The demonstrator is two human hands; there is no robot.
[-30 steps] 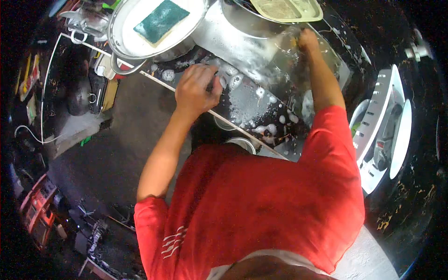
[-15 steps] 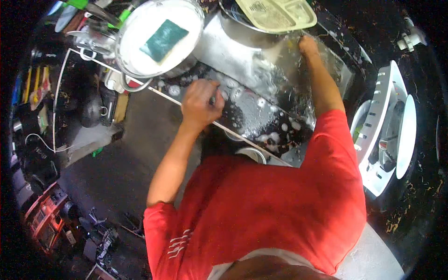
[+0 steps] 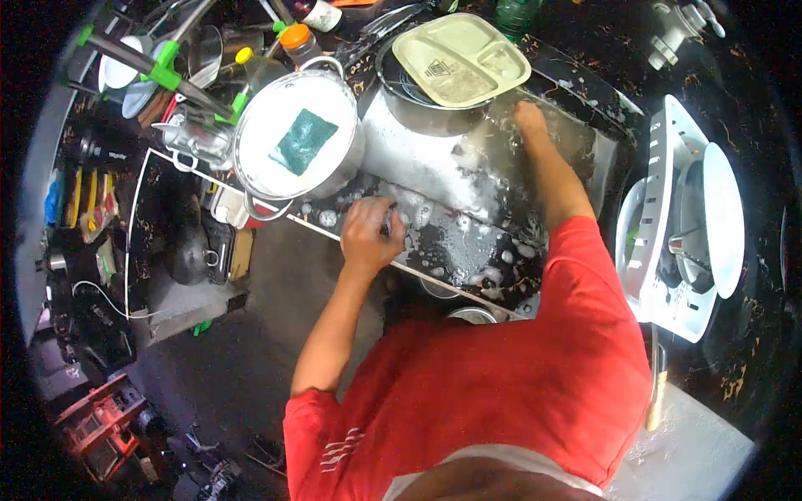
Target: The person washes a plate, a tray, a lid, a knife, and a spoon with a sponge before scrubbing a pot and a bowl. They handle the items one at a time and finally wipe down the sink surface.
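Note:
My right hand [image 3: 529, 119] reaches into the far side of a metal sink [image 3: 608, 163] holding cloudy water. Its fingers look closed, and whatever they hold is hidden. Just left of it stands a metal pot [image 3: 439, 119], with a pale green divided tray [image 3: 459, 63] resting across its top. My left hand [image 3: 372, 234] hovers over the wet, sudsy counter edge [image 3: 401, 265], fingers loosely curled, thumb apart, nothing visible in it. Beyond it to the left is a large two-handled pot [image 3: 347, 163] with a white top, on which a green scouring sponge [image 3: 305, 142] lies.
A white dish rack [image 3: 660, 217] with plates stands to the right. A tap [image 3: 677, 33] is at the upper right. Jars, including an orange-lidded one [image 3: 296, 37], and a metal rack with green joints [image 3: 167, 67] crowd the upper left.
The camera view has shifted, showing more of the far counter. Both hands keep nearly the same places beside the sink and pots. The sponge and tray stay where they were.

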